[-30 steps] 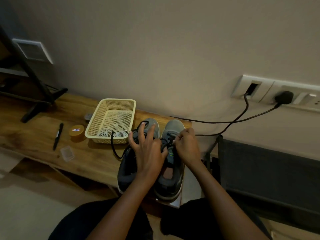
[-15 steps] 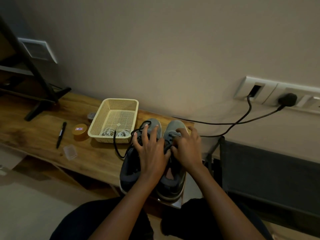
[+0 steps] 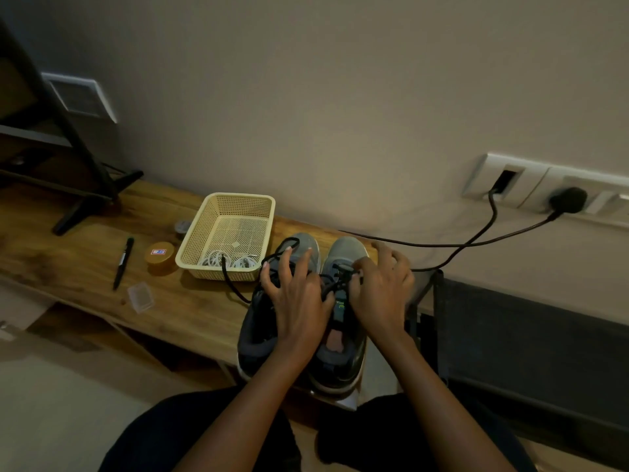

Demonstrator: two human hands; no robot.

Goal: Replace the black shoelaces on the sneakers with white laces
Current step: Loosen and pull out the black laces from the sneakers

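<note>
Two sneakers (image 3: 347, 251) side by side, left hand (image 3: 296, 303) spread across them, right hand (image 3: 382, 291) pinching the black lace (image 3: 335, 282).

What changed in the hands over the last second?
The right hand slid forward along the right sneaker, fingers unbunching, its grip seemingly still pinching the black lace. The left hand stayed spread on the left sneaker. Basket and white laces unchanged.

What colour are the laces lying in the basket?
White laces, clearest in the head view.
</note>
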